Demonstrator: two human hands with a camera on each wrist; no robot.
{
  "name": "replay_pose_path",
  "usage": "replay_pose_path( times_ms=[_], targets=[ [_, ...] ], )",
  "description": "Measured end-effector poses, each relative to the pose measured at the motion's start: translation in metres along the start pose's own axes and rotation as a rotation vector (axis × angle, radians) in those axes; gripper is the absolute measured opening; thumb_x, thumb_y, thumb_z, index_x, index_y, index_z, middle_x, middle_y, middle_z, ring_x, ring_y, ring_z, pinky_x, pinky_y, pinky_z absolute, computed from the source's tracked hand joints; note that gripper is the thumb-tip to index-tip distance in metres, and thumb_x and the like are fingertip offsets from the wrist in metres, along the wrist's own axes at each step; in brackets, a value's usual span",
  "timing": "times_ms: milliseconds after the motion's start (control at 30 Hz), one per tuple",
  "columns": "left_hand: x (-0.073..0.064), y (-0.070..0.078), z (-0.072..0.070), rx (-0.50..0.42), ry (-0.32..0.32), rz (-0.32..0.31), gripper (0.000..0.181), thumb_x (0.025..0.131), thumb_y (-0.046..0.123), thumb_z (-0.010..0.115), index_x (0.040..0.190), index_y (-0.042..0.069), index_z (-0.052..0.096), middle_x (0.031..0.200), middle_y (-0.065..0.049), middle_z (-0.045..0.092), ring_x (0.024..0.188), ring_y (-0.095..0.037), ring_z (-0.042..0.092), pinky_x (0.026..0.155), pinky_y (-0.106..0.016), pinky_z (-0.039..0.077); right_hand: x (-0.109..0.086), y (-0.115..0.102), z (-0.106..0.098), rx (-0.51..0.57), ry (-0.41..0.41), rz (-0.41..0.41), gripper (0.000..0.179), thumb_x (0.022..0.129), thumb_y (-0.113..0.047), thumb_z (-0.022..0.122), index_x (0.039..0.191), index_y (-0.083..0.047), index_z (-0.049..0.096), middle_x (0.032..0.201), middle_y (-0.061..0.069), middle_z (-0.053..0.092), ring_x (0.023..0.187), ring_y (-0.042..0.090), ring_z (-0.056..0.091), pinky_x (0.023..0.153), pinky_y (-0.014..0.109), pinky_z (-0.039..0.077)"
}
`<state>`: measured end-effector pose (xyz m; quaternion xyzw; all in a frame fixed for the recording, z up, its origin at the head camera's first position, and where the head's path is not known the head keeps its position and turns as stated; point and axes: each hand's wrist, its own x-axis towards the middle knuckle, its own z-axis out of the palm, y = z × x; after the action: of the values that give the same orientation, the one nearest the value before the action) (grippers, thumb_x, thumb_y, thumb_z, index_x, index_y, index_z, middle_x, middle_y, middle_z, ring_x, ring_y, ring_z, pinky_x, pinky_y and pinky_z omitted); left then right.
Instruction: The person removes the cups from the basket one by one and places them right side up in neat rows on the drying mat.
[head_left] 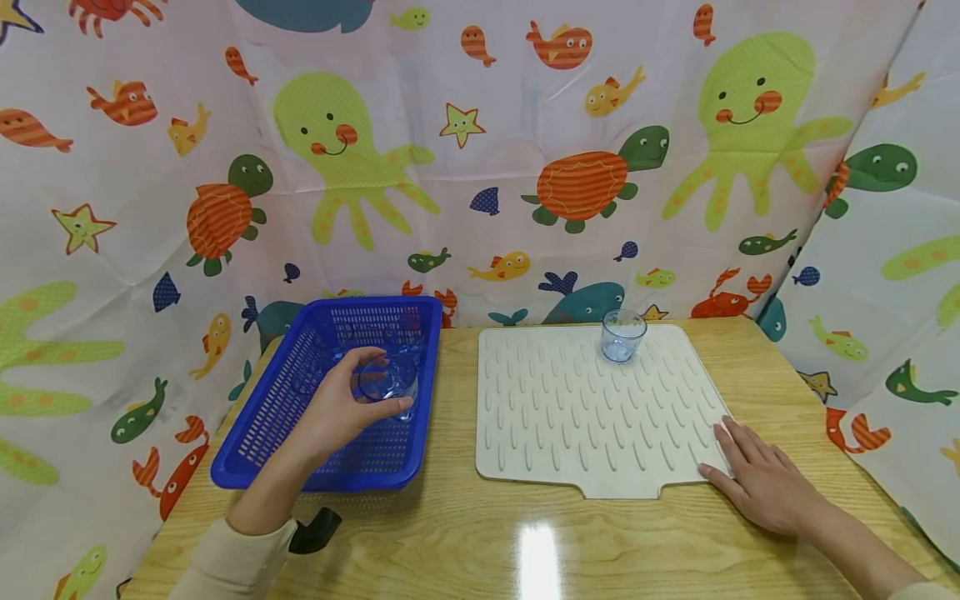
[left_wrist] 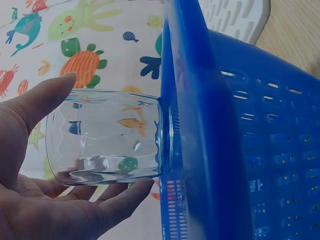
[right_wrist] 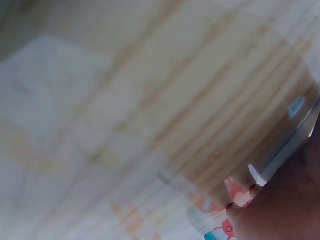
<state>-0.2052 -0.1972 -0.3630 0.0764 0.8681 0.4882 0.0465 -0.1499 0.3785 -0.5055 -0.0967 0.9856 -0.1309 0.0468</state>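
Glass (head_left: 387, 385) is pinched in the left grip (head_left: 351, 407), basket (head_left: 430, 367) below it; right grip (head_left: 767, 479) lies flat; likely mid-transfer, calling for steady carrying.

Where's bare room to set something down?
Bare: tabletop between blue basket and white mat, and in front of the mat; mat left of its glass. Crowded: mat's near right corner, by the right hand; basket around the left hand.

The left hand (left_wrist: 47, 210) grips 1 clear glass (left_wrist: 107, 137) near a blue basket (left_wrist: 212, 140).
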Motion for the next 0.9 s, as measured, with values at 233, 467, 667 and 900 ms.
replay_pose_path(
  times_ms=[233,467,667,900],
  targets=[
    [0.002,0.005,0.001,-0.002,-0.001,0.002,0.089,0.084,0.040,0.085,0.154,0.013,0.036,0.153,-0.011,0.045,0.138,-0.036,0.048,0.102,-0.056,0.050,0.000,0.002,0.001,-0.002,-0.002,0.000,0.084,0.106,-0.053,0.046,0.156,0.010,0.025,0.161,0.037,0.019,0.143,0.060,0.021,0.106,0.079,0.017],
    [0.006,0.014,0.005,0.003,-0.019,0.010,0.086,0.084,0.036,0.087,0.152,0.015,0.038,0.152,-0.010,0.046,0.136,-0.034,0.049,0.101,-0.054,0.051,0.000,0.000,0.003,0.012,-0.006,-0.001,0.084,0.106,-0.053,0.047,0.156,0.010,0.025,0.160,0.037,0.019,0.142,0.061,0.021,0.106,0.079,0.017],
    [0.010,0.017,0.008,0.021,-0.019,0.027,0.087,0.083,0.037,0.087,0.152,0.015,0.039,0.152,-0.009,0.047,0.137,-0.033,0.049,0.101,-0.053,0.051,-0.001,-0.001,0.003,0.012,-0.009,0.000,0.084,0.106,-0.053,0.047,0.156,0.010,0.025,0.161,0.037,0.019,0.142,0.061,0.021,0.106,0.079,0.017],
    [0.017,0.027,0.013,0.018,-0.032,0.048,0.087,0.082,0.037,0.088,0.151,0.015,0.040,0.151,-0.007,0.047,0.134,-0.032,0.052,0.097,-0.050,0.054,0.000,-0.002,-0.003,0.015,-0.015,0.003,0.084,0.106,-0.054,0.047,0.156,0.010,0.025,0.161,0.037,0.019,0.143,0.060,0.021,0.106,0.080,0.017]
  ],
)
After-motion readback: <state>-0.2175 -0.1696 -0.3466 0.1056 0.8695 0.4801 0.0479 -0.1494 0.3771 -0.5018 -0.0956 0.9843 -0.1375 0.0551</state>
